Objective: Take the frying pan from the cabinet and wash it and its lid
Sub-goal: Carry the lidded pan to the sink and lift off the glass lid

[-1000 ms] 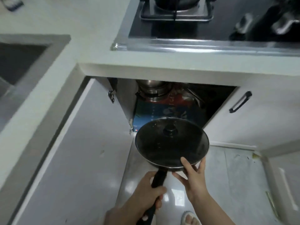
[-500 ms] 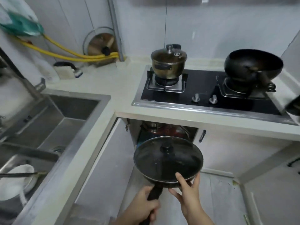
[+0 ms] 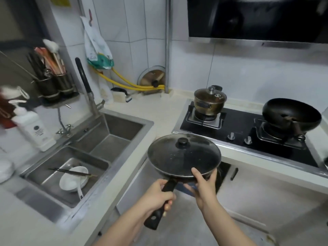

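Observation:
A black frying pan [image 3: 177, 172] with a glass lid [image 3: 184, 155] and black knob [image 3: 182, 142] is held level in the air in front of the counter corner. My left hand [image 3: 156, 196] grips the pan's black handle [image 3: 159, 205]. My right hand [image 3: 204, 187] holds the pan's near right rim, thumb on the lid's edge and fingers underneath. The open cabinet [image 3: 223, 173] shows dark behind the pan, below the stove.
A steel double sink [image 3: 99, 148] lies to the left, with a white bowl, spoon and chopsticks [image 3: 74, 178] in its near basin and a faucet [image 3: 87, 89] behind. The stove [image 3: 236, 128] carries a lidded pot [image 3: 209, 102] and a black wok [image 3: 291, 114]. A soap bottle [image 3: 33, 128] stands at far left.
The pan has come out of the low cabinet and risen to counter height, nearer the sink. Both hands keep their hold. The view has lifted from the cabinet to the whole counter.

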Available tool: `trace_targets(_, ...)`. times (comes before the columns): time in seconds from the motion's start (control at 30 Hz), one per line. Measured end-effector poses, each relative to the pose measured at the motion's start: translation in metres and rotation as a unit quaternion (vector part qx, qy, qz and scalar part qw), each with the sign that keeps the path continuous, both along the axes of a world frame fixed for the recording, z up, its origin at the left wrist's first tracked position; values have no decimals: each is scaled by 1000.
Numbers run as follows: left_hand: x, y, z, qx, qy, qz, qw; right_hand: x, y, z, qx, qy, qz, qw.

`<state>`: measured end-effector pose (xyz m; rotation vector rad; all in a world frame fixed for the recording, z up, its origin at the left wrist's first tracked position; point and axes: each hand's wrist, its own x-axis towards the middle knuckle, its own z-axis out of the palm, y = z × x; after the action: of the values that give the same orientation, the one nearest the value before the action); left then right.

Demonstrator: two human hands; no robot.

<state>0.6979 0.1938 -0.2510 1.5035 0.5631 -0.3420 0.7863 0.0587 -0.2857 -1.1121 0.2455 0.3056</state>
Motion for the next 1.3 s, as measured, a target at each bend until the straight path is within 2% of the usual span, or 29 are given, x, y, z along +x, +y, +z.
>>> trace_targets(0.17, 18, 43, 12, -1, -11, 38, 999, 28, 49, 20, -8, 5, 37, 999)
trace_targets(0.53, 61, 157, 15, 39, -21, 128, 991, 95, 185, 19, -11, 14, 155, 988)
trace_targets(0.73, 73, 199, 11, 30, -7, 169, 985, 119, 242, 24, -12, 35, 225, 974)
trace_targets(0.9, 96, 222, 7, 58, 13, 225, 973, 154, 286, 12, -38, 77, 286, 954)
trace_targets(1.07, 130, 235, 1, 60, 49, 286, 955, 204, 327, -13, -87, 68, 378, 919)
trace_targets(1.13, 143, 237, -2, 42, 56, 326, 943, 222, 342, -22, -140, 47, 414, 898)
trace_targets(1.23, 159, 242, -9, 29, 60, 376, 924, 243, 361, -31, -259, -67, 438, 858)
trace_targets(1.3, 164, 245, -13, 20, 60, 398, 915, 255, 369, -28, -375, -156, 456, 792)
